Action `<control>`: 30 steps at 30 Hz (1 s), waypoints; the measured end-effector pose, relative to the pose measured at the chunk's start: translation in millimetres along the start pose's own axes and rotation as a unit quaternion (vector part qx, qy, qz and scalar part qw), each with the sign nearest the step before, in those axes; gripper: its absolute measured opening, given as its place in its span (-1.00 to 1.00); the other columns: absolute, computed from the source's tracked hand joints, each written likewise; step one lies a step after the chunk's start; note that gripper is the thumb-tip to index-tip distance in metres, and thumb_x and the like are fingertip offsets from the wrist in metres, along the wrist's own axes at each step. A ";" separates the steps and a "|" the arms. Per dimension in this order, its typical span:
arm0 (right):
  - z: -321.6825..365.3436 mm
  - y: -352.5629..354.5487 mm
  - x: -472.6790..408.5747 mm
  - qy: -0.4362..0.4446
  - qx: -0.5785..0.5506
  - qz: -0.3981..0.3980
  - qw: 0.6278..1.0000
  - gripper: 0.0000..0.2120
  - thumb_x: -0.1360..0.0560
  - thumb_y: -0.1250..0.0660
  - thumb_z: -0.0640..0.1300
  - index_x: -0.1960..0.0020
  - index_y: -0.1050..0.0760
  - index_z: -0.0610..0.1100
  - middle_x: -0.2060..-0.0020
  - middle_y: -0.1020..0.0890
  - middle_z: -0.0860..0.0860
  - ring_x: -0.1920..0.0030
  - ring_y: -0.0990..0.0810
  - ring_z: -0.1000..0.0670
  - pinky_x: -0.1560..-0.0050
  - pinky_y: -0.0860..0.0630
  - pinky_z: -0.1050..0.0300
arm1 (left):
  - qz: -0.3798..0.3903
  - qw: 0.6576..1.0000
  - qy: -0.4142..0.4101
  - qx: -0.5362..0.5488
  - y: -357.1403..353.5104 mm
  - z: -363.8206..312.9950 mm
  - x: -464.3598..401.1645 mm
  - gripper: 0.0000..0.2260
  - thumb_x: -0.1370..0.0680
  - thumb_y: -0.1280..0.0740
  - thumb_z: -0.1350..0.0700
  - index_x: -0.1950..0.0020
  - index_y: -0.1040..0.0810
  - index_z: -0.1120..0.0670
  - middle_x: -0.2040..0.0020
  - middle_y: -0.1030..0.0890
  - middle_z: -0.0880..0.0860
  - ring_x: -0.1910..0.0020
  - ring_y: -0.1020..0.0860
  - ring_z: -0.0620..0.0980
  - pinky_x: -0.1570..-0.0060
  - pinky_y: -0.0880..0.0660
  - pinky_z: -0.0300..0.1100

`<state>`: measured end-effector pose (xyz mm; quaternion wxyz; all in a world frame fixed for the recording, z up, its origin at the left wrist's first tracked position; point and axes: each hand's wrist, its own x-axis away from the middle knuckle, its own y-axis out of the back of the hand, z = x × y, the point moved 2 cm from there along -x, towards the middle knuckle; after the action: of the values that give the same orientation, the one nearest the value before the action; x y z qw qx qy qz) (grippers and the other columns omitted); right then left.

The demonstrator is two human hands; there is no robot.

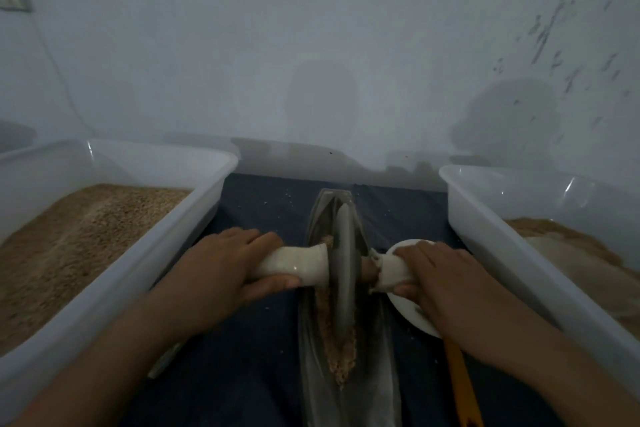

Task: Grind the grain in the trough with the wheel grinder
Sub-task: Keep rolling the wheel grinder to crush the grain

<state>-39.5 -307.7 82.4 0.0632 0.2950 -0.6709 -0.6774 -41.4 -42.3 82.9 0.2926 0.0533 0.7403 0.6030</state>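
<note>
Mid-stroke, the left hand (pixel 221 263) and right hand (pixel 440 274) each wrap fingers around a white-wrapped handle of the wheel grinder (pixel 344 267) — its disc standing upright in the narrow trough (pixel 313 340) at centre. Crushed tan grain (pixel 337 357) trails toward 6 o'clock; the next roll likely needs even downward pressure. Plastic tubs (pixel 194 218) flank at 9 and 3 o'clock.

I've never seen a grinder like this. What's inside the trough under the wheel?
Crushed tan grain lies along the trough floor, with some beside the wheel. The wheel hides what sits directly beneath it. Both hands grip the handles.
</note>
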 end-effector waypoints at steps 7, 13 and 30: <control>1.7 17.7 16.9 0.020 -0.072 0.061 0.995 -0.67 -0.55 0.01 0.23 -0.28 -0.17 0.19 -0.08 -0.37 0.23 -0.06 -0.35 0.20 -0.06 -0.26 0.28 | 0.068 0.997 -0.005 0.045 11.3 -1.3 5.3 -0.42 -0.30 0.10 -0.55 0.02 -0.42 -0.21 0.16 -0.51 -0.22 0.16 -0.47 -0.27 0.16 -0.43 -0.28; -8.8 -7.6 -11.3 -0.012 0.013 -0.040 0.999 -0.62 -0.57 -0.10 0.08 -0.35 -0.26 0.03 -0.14 -0.43 0.10 -0.11 -0.38 0.07 0.02 -0.14 0.23 | -0.054 0.991 0.058 -0.105 -11.2 -9.9 -9.2 -0.41 -0.45 0.02 -0.32 -0.09 -0.56 0.06 0.09 -0.57 0.04 0.12 -0.52 0.07 0.15 -0.42 -0.05; 4.1 21.3 18.3 0.025 -0.052 0.086 0.995 -0.64 -0.57 0.02 0.21 -0.33 -0.12 0.16 -0.05 -0.32 0.24 -0.10 -0.32 0.20 0.00 -0.18 0.31 | 0.093 0.996 -0.011 0.013 13.0 -6.3 8.1 -0.40 -0.26 0.21 -0.55 0.00 -0.34 -0.22 0.12 -0.46 -0.23 0.11 -0.41 -0.29 0.09 -0.38 -0.30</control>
<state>-63.0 -314.8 96.5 0.1531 0.2492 -0.6562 -0.6956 -54.7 -40.7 92.6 0.2430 0.1326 0.7362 0.6175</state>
